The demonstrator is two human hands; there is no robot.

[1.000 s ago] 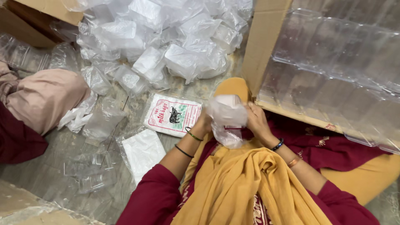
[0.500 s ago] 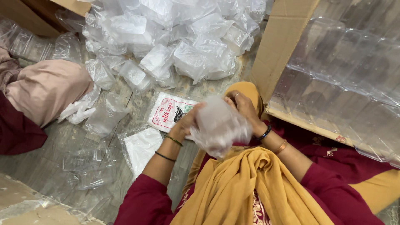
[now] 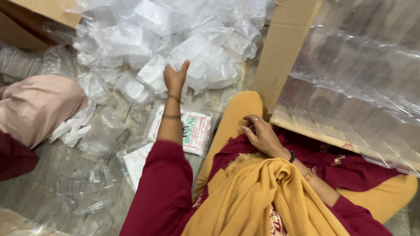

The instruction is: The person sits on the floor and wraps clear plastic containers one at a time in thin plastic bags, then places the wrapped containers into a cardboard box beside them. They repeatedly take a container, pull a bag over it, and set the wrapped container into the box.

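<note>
Clear plastic packets lay heaped in a crinkled pile (image 3: pixel 175 39) on the floor; the left hand (image 3: pixel 175 78) reached out with fingers spread, empty, touching the pile's near edge; the right hand (image 3: pixel 261 134) rested loosely curled on the mustard-yellow knee (image 3: pixel 236 116), holding nothing; a white printed packet (image 3: pixel 194 131) lay under the left forearm.

The single head-worn camera looks steeply down from close above the lap (image 3: pixel 271 175), facing forward over the floor (image 3: pixel 57 161).

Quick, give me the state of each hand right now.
Left hand: open, holding nothing, reaching to the pile of clear plastic packets.
Right hand: loosely curled, empty, resting on the lap.
</note>
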